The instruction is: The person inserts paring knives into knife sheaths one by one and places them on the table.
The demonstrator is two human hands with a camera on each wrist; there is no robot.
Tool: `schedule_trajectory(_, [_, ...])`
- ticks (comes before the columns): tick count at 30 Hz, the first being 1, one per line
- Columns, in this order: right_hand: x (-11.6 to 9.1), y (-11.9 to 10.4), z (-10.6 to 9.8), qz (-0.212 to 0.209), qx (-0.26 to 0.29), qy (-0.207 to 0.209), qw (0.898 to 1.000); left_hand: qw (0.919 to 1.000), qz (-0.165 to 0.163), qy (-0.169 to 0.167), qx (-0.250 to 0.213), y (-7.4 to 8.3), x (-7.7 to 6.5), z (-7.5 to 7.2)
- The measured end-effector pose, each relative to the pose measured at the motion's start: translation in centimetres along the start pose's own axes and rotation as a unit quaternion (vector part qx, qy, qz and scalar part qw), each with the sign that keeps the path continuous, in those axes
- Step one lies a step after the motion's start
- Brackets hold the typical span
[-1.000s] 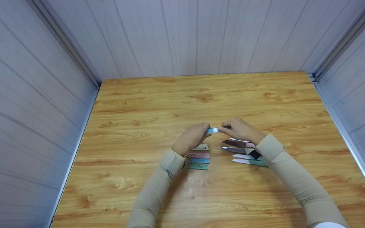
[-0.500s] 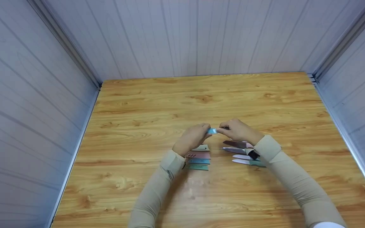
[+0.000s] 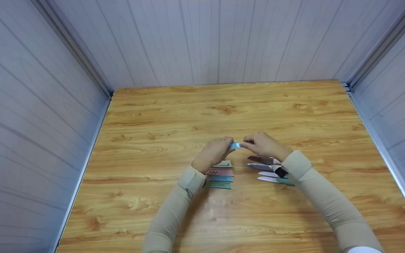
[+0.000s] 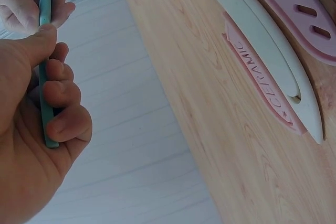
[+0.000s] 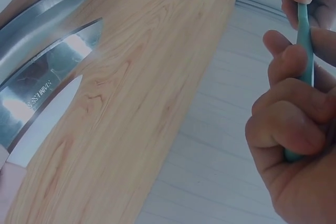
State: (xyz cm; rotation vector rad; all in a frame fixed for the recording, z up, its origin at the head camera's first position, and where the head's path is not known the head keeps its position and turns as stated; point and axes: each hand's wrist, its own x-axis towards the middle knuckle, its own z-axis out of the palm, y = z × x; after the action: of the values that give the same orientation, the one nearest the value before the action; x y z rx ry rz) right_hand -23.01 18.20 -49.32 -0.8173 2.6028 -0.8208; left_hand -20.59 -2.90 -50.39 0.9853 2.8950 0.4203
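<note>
In the head view my left hand [image 3: 213, 151] and right hand [image 3: 264, 144] meet over the table, joined by a slim teal piece. My left fingers curl round a teal knife sheath [image 4: 48, 121]. My right hand grips the teal-handled knife [image 5: 304, 45], whose far end runs to the left hand; the blade is mostly hidden. Below the left hand lie a beige sheath [image 3: 225, 163], a slotted pink sheath [image 3: 220, 172], a blue sheath [image 3: 220, 179] and a green sheath [image 3: 219, 185]. Another pink sheath [image 4: 262, 80], marked CERAMIC, shows in the left wrist view.
Several knives lie by the right forearm: a steel blade [image 5: 58, 66], a curved steel blade [image 5: 47, 11], a white blade [image 5: 52, 121] with a pink handle, and a white-bladed green knife [image 3: 267, 179]. Pale panels [image 3: 206, 42] wall the wooden table [image 3: 167, 119] on three sides.
My right hand has moved slightly left toward the left hand, and the gap between them has narrowed. Over the last half second both hands have hardly moved.
</note>
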Motion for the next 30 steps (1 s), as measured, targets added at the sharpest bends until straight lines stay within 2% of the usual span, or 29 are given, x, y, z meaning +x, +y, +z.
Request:
schedule_trajectory(11, [0.1, -0.2, -0.1, 0.005, -0.002, 0.011, 1.000, 1.0000, -0.003, 0.003, 0.004, 0.0, 0.2, -0.1])
schedule_trajectory(18, [0.2, -0.1, 0.1, 0.004, -0.001, 0.002, 1.000, 0.9999, 0.003, -0.003, 0.016, -0.2, 0.2, -0.2])
schedule_trajectory(25, [0.3, 0.2, 0.6, -0.007, -0.003, 0.006, 1.000, 1.0000, 0.003, 0.001, -0.002, -0.4, 0.1, 0.0])
schedule_trajectory(30, [0.5, 0.2, 0.9, -0.005, 0.004, -0.027, 1.000, 0.9998, 0.008, -0.002, -0.019, -0.8, 0.0, 0.1])
